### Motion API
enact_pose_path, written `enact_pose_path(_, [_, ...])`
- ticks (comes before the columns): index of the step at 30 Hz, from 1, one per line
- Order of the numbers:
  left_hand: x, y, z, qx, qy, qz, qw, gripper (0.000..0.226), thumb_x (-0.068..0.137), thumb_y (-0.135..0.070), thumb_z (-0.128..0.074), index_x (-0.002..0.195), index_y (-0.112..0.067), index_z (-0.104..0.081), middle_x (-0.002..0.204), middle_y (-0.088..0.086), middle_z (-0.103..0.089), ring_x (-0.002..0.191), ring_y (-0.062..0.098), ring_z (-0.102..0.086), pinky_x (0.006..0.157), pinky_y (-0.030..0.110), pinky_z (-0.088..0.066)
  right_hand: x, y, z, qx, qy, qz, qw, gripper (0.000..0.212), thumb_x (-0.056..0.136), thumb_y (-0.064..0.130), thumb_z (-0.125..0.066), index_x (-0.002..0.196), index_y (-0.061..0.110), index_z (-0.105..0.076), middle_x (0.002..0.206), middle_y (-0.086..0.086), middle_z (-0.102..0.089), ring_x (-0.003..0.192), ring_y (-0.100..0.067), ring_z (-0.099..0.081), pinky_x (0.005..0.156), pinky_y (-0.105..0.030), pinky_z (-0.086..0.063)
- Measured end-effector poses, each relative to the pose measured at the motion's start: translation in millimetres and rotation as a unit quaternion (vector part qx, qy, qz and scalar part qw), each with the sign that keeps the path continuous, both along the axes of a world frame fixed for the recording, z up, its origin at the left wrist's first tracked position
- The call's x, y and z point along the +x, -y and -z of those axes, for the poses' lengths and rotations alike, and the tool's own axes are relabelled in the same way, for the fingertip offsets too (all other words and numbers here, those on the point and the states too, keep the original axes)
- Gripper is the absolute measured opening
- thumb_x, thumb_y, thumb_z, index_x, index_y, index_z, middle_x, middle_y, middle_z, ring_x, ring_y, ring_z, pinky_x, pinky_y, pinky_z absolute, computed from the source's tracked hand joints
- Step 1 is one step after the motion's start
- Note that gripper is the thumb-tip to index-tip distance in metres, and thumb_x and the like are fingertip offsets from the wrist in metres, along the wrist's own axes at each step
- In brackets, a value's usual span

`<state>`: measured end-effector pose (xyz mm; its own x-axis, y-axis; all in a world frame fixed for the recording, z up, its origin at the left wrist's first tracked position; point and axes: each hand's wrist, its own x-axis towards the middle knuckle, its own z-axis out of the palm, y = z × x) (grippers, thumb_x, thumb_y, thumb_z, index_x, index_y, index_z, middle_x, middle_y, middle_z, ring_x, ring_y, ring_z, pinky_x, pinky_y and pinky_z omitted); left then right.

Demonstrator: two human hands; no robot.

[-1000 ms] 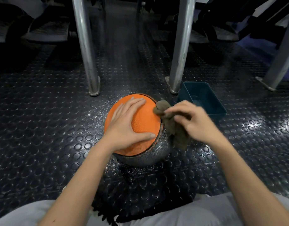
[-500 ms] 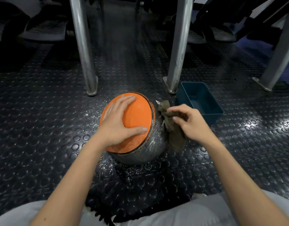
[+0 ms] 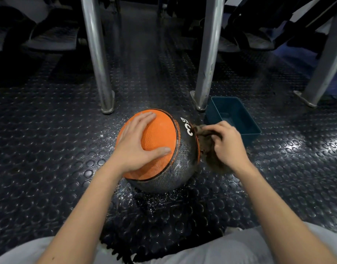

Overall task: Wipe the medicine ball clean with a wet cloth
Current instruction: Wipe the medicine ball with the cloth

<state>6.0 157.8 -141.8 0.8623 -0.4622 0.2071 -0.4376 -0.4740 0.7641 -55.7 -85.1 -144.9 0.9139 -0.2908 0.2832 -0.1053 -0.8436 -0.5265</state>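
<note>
Medicine ball [image 3: 158, 134], orange and black with a "3" printed on it, sits on the studded rubber floor [image 3: 49, 149] between the two hands. The left hand [image 3: 137, 147] lies flat on its orange panel with fingers spread. The right hand [image 3: 227, 145] has its fingers curled round a brown cloth [image 3: 214, 164] that presses on the ball's black side. Only a flat palm steadies the ball, so a hard wipe from the right could roll it out leftward from under that palm. The wet speckles on the floor around it would probably make a slide easier. A blue plastic tub [image 3: 253, 133] stands just beyond the right hand, and a long stroke away from the body could knock it. The foot of a metal post [image 3: 207, 54] is just past the ball, hemming that side. Left of the left hand the floor is open, except for a second post [image 3: 96, 54] farther out. Toward the person, the knees close in behind both forearms.
</note>
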Motion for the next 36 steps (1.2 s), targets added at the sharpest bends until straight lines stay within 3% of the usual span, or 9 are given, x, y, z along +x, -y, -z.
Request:
enact_pose_path(3, [1.3, -1.1, -2.8, -0.044, -0.008, -0.076, 0.996, 0.108, 0.046, -0.077, -0.054, 0.141, -0.031, -0.035, 0.133, -0.022, -0.022, 0.12, -0.008, -0.015, 0.106, 0.022, -0.015, -1.9, -7.6, -16.4, 0.071, 0.082, -0.056, 0.993, 0.043, 0.084, -0.011, -0.054, 0.102, 0.025, -0.069, 0.096, 0.009, -0.057, 0.103, -0.021, -0.056, 0.092, -0.024, -0.038])
enact_pose_path(6, [-2.1, 2.4, -1.9, 0.005, -0.038, -0.064, 0.997, 0.098, 0.044, -0.081, -0.05, 0.133, -0.044, -0.034, 0.128, -0.023, -0.023, 0.13, 0.005, -0.021, 0.114, 0.04, -0.016, -3.8, -21.7, -22.2, 0.074, 0.068, -0.156, 0.983, 0.051, 0.084, -0.012, -0.053, 0.096, 0.035, -0.066, 0.099, 0.012, -0.059, 0.102, -0.017, -0.055, 0.093, -0.027, -0.041])
enact_pose_path(9, [-7.0, 7.4, -0.5, 0.004, -0.059, -0.031, 0.998, 0.091, 0.043, -0.081, -0.054, 0.126, -0.053, -0.029, 0.127, -0.028, -0.023, 0.131, 0.005, -0.02, 0.115, 0.046, -0.015, 1.4, -14.0, -13.8, 0.075, 0.051, -0.11, 0.99, 0.054, 0.083, -0.015, -0.051, 0.087, 0.037, -0.064, 0.096, 0.015, -0.058, 0.1, -0.019, -0.056, 0.094, -0.031, -0.041])
enact_pose_path(12, [-11.6, 12.6, 2.1, 0.021, -0.027, 0.007, 0.999, 0.097, 0.041, -0.08, -0.056, 0.13, -0.055, -0.026, 0.134, -0.032, -0.02, 0.131, -0.002, -0.014, 0.115, 0.038, -0.008, 0.0, -9.9, -14.2, 0.097, 0.055, -0.035, 0.993, 0.049, 0.083, -0.017, -0.05, 0.085, 0.03, -0.065, 0.092, 0.015, -0.058, 0.095, -0.01, -0.058, 0.089, -0.013, -0.04])
enact_pose_path(16, [-17.8, 22.5, 1.3, 0.033, -0.009, 0.016, 0.999, 0.104, 0.038, -0.081, -0.053, 0.134, -0.054, -0.023, 0.142, -0.03, -0.019, 0.129, -0.007, -0.011, 0.107, 0.023, -0.003, -4.4, -28.3, -26.7, 0.012, 0.067, -0.119, 0.991, 0.044, 0.083, -0.014, -0.049, 0.091, 0.024, -0.07, 0.099, 0.012, -0.058, 0.094, -0.016, -0.05, 0.088, -0.025, -0.039])
enact_pose_path(20, [-16.7, 21.4, 3.3, 0.016, -0.015, -0.001, 1.0, 0.1, 0.036, -0.08, -0.055, 0.128, -0.056, -0.023, 0.138, -0.03, -0.022, 0.131, -0.004, -0.015, 0.111, 0.026, -0.008, -9.0, -49.3, -33.1, -0.071, 0.104, -0.258, 0.958, 0.037, 0.081, -0.007, -0.047, 0.09, 0.018, -0.073, 0.099, 0.013, -0.055, 0.088, -0.012, -0.041, 0.083, -0.01, -0.031])
enact_pose_path(27, [-17.4, 18.0, 1.8, 0.023, -0.031, 0.022, 0.999, 0.103, 0.04, -0.081, -0.056, 0.134, -0.055, -0.022, 0.135, -0.034, -0.016, 0.128, -0.01, -0.01, 0.112, 0.035, -0.005, 1.0, -10.2, -22.2, 0.083, 0.053, -0.058, 0.993, 0.048, 0.083, -0.016, -0.051, 0.085, 0.03, -0.064, 0.092, 0.015, -0.061, 0.092, 0.002, -0.056, 0.091, -0.026, -0.045])
enact_pose_path(30, [-17.8, 20.2, 2.8, 0.026, -0.019, 0.008, 0.999, 0.107, 0.038, -0.08, -0.055, 0.137, -0.052, -0.024, 0.135, -0.034, -0.016, 0.132, -0.004, -0.011, 0.112, 0.033, -0.006, -2.9, -37.3, -25.8, 0.0, 0.088, -0.108, 0.99, 0.04, 0.084, -0.011, -0.047, 0.091, 0.02, -0.071, 0.099, 0.009, -0.058, 0.094, -0.018, -0.05, 0.088, -0.014, -0.035])
enact_pose_path(36, [-16.5, 15.6, 3.4, 0.012, -0.038, 0.01, 0.999, 0.104, 0.038, -0.079, -0.057, 0.133, -0.054, -0.022, 0.139, -0.03, -0.019, 0.13, -0.006, -0.012, 0.112, 0.03, -0.007, 0.0, -38.2, -22.4, -0.075, 0.122, -0.192, 0.971, 0.039, 0.083, 0.001, -0.038, 0.091, 0.017, -0.072, 0.098, 0.01, -0.055, 0.087, -0.011, -0.04, 0.083, -0.009, -0.03])
